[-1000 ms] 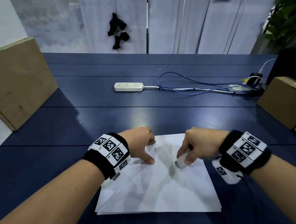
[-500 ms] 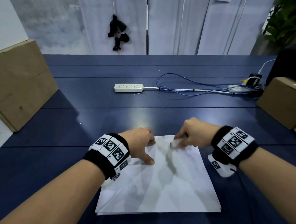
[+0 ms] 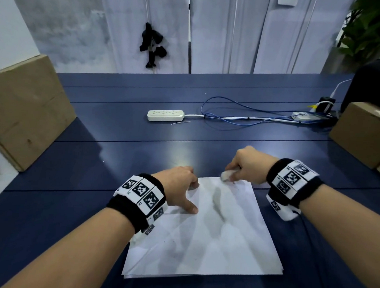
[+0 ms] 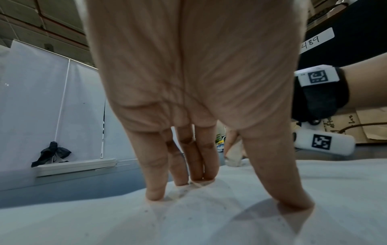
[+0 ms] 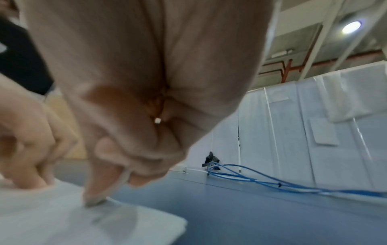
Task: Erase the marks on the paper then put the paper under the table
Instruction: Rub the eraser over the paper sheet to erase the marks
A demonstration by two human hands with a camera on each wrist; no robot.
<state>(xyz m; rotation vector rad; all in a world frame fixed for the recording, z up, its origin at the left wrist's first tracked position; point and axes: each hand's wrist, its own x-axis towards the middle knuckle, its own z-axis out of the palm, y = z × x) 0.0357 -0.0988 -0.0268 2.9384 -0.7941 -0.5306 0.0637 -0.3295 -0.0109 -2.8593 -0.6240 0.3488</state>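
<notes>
Pressing down on the white paper (image 3: 209, 235) with straight, spread fingers, the left hand (image 3: 179, 188) is pinning the sheet's far left corner; in the left wrist view the fingertips (image 4: 156, 194) and thumb are touching the paper. Right hand (image 3: 248, 166) is curling round a small white eraser (image 3: 227, 175), its fingers pinching it against the sheet's far edge, toward the far right corner. Eraser tip is meeting the paper (image 5: 62, 215) in the right wrist view, which is blurred. Paper is lying flat on the blue table (image 3: 90, 204), near its front edge, slightly creased, with faint grey specks and a grey smear. White power strip (image 3: 165, 115) and blue cable (image 3: 242, 118) are sitting toward the table's far side. Cardboard boxes are standing at the left edge (image 3: 22, 109) and right edge (image 3: 365, 133).
</notes>
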